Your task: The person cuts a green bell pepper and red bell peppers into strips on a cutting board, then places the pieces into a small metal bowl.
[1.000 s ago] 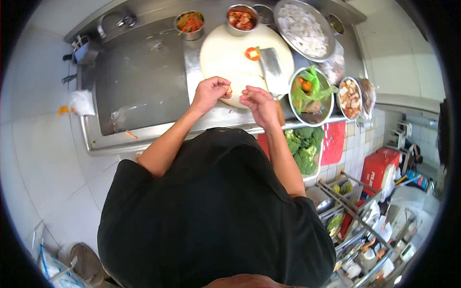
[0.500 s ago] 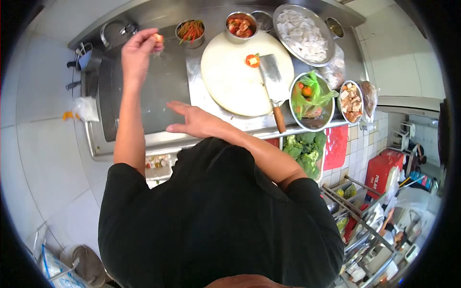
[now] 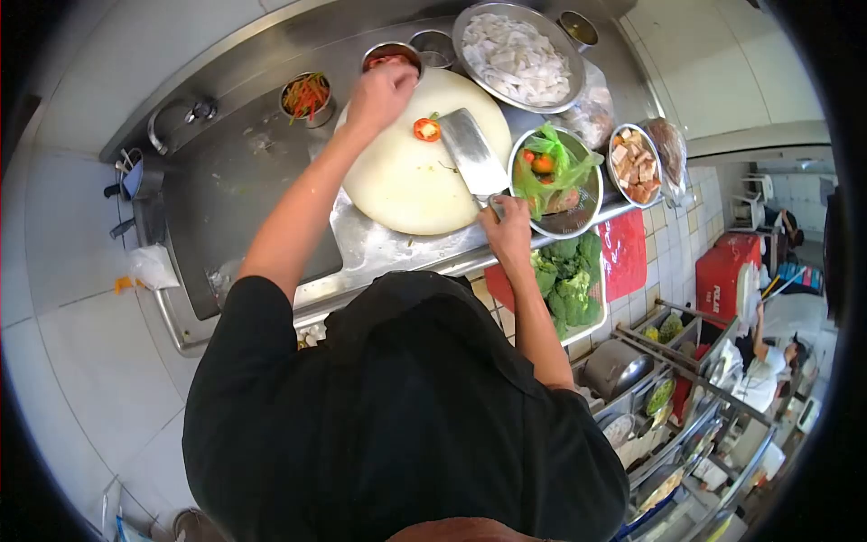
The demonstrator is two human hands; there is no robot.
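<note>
My left hand (image 3: 381, 96) is over the near edge of a metal bowl of red pieces (image 3: 390, 60), its fingers bunched; what they hold, if anything, is hidden. My right hand (image 3: 508, 224) is closed round the handle of a cleaver (image 3: 471, 152). The cleaver's wide blade lies flat on a round white cutting board (image 3: 397, 194). Beside the blade, on the board, sits a cut red pepper or tomato piece (image 3: 426, 130) with a pale centre and a green stem.
A metal cup of red and green strips (image 3: 306, 97) stands left of the board. To the right are a large bowl of white strips (image 3: 515, 59), a colander with a green bag (image 3: 564, 169) and a bowl of cubes (image 3: 635, 163). Broccoli (image 3: 567, 285) lies below the counter's edge.
My left hand has moved right, from over the sink to the bowl. The red piece it held is out of sight. My right hand has moved right and taken hold of the cleaver's handle.
</note>
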